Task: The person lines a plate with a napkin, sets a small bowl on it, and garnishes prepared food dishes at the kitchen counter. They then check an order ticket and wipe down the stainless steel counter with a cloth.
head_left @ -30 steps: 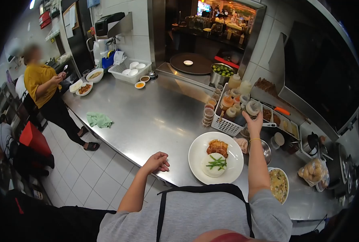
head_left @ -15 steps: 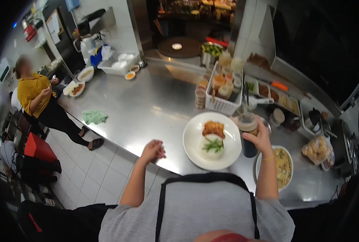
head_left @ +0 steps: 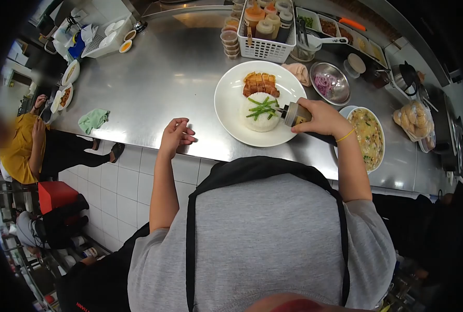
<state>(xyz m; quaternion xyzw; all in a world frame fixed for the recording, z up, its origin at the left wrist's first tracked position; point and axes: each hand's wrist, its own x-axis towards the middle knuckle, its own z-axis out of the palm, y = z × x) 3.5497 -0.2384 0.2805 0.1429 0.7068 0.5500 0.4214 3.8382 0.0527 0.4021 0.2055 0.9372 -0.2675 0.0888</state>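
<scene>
My right hand (head_left: 322, 120) grips a squeeze bottle (head_left: 297, 115), tilted on its side, its nozzle pointing left over the rice. Beneath it lies a round white plate (head_left: 229, 112) with a mound of white rice (head_left: 263, 125), green stalks (head_left: 262, 108) on top, and sliced browned meat (head_left: 260, 85) behind the rice. My left hand (head_left: 178, 133) hovers by the counter's front edge, left of the plate, fingers loosely spread and holding nothing. A bowl of yellowish food with green bits (head_left: 365, 139) sits beyond my right wrist.
Behind the plate are a white basket of bottles (head_left: 268, 52), stacked sauce cups (head_left: 230, 38) and a metal bowl of sliced onion (head_left: 330, 83). A green cloth (head_left: 93, 120) lies on the counter (head_left: 148, 78). A person in yellow (head_left: 21, 143) stands at the far left.
My right hand has brought the bottle from the basket area to the plate and tipped it over the rice. The view has tilted down, and my left hand stays empty.
</scene>
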